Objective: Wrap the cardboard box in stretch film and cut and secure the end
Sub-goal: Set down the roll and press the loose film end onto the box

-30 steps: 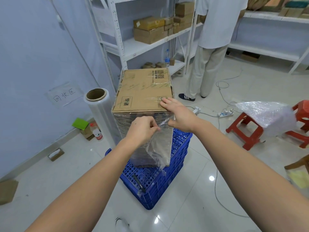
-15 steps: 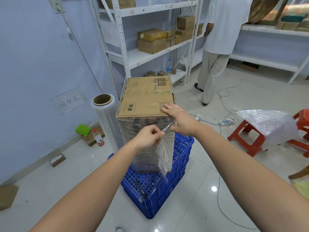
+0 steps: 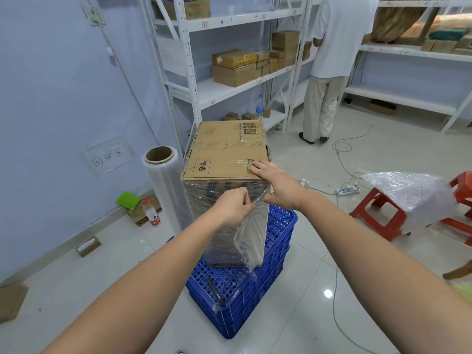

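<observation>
The box (image 3: 226, 159) is standing upright on a blue crate (image 3: 251, 297) on the tiled floor, its sides already covered in film (image 3: 251, 238). A loose flap of that film is hanging down the near right corner. The left hand (image 3: 233, 206) is pinching the top of the flap between thumb and fingers, clamped on it just in front of the box. The right hand (image 3: 274, 183) is lying over the box's top right near corner, fingers straight and together, pressing on the cardboard. A dark tool (image 3: 215, 291) is lying on the crate below the box. The film roll (image 3: 167, 185) is standing upright just left of the box. Red stools (image 3: 375, 213) are sitting well to the right, one carrying a bubble-wrapped bundle (image 3: 408, 190). A person (image 3: 332, 60) is standing at the white shelves (image 3: 229, 88) behind.
</observation>
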Action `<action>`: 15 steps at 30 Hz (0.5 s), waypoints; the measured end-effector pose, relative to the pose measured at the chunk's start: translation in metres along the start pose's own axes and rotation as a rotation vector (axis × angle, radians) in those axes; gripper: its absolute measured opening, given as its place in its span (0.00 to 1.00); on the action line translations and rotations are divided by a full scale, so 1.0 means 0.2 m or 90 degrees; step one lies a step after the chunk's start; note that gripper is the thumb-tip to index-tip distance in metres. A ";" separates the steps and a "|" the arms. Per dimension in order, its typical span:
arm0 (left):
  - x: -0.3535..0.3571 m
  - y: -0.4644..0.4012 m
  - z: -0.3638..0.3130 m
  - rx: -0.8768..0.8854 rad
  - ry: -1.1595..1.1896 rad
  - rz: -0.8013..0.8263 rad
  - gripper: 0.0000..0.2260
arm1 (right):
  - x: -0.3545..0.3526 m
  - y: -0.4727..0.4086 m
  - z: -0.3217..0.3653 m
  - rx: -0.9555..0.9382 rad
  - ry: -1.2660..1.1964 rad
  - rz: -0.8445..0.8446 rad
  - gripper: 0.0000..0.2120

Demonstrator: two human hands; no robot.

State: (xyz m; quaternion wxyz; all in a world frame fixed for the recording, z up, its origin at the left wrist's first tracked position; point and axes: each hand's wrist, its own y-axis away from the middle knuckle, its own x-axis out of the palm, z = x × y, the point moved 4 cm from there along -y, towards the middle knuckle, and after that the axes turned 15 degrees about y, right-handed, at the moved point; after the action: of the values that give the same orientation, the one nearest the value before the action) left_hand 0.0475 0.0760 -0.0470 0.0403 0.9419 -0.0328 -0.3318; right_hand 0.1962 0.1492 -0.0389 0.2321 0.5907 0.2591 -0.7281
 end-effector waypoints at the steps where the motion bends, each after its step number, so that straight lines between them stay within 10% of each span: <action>1: 0.00 0.00 0.00 -0.002 0.015 0.000 0.09 | 0.00 0.00 0.00 0.001 -0.001 -0.001 0.42; 15: 0.03 0.00 0.10 -0.028 0.209 -0.135 0.09 | 0.01 0.00 -0.03 0.003 -0.012 -0.020 0.42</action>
State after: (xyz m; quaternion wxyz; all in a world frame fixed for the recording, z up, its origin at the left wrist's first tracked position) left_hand 0.0391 0.0742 -0.0666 0.0303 0.9805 0.0806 -0.1767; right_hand 0.2004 0.1540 -0.0423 0.2218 0.5803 0.2642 -0.7377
